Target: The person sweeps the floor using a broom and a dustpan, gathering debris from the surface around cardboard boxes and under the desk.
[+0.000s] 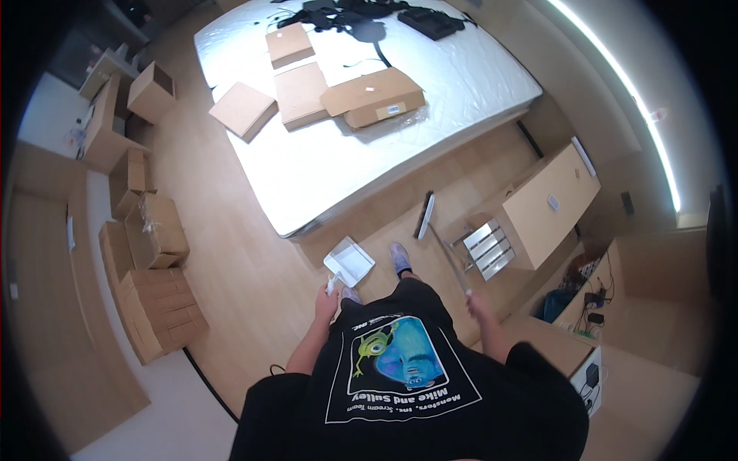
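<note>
My left hand [327, 301] is closed around the white handle of a long-handled dustpan [349, 262]. The white pan sits low in front of my left foot, near the corner of the bed. In my right hand [477, 306] is the light-coloured end of a broom's grey stick. The broom's head [425, 215], white with dark bristles, lies farther forward, between the bed and a slatted metal stool [489, 249]. Pan and bristles are well apart. Whether any debris is in the pan, I cannot tell.
A bed mattress in plastic film [461, 98] bears cardboard boxes [301, 95], black cables and gear. More cardboard boxes [164, 311] line the wall at the left. A wooden cabinet [550, 201] stands behind the stool. At the right is a desk [548, 343] with cables near it.
</note>
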Demonstrator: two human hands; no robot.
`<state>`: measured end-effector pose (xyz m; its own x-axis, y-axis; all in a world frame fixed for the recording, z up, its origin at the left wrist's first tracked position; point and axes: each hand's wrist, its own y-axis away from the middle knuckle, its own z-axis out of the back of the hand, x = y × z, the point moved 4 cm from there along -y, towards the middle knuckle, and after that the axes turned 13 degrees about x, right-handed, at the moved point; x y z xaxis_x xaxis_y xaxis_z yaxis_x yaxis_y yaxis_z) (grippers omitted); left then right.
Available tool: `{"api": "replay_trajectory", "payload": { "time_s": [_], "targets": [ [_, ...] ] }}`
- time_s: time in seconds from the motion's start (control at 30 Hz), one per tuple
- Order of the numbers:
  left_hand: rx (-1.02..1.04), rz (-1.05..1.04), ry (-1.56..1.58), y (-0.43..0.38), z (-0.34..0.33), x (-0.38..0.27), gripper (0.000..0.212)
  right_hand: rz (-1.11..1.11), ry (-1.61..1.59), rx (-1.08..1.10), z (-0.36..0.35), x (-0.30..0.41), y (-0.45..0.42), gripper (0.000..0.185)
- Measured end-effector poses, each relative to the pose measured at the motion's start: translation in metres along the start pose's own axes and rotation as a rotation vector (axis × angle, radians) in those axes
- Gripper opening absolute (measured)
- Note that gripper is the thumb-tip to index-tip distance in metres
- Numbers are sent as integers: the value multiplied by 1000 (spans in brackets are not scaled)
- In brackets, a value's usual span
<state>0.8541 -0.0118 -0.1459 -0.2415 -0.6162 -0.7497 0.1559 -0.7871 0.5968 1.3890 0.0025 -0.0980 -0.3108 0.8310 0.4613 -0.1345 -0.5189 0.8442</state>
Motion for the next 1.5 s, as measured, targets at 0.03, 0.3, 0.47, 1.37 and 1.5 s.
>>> {"api": "replay_trajectory", "payload": {
  "time_s": [0.03, 0.3, 0.47, 1.37, 1.5],
  "targets": [
    [-21, -18, 0, 1, 2, -7, 43, 34, 67, -67, 25, 25, -18, 35],
    [-164, 126, 166, 24, -13, -20, 41, 128, 871, -134, 143, 217, -169, 41],
    [-242, 244, 102, 46, -36, -5, 38, 48, 1032, -29, 125, 285, -233, 33],
    [-399, 456, -19, 72, -72, 3, 45, 396, 1673, 637, -179, 242, -26, 23],
    [-338, 392, 2, 69, -70, 16, 43, 430, 1667, 785, -191, 236, -23, 21]
  ]
}}
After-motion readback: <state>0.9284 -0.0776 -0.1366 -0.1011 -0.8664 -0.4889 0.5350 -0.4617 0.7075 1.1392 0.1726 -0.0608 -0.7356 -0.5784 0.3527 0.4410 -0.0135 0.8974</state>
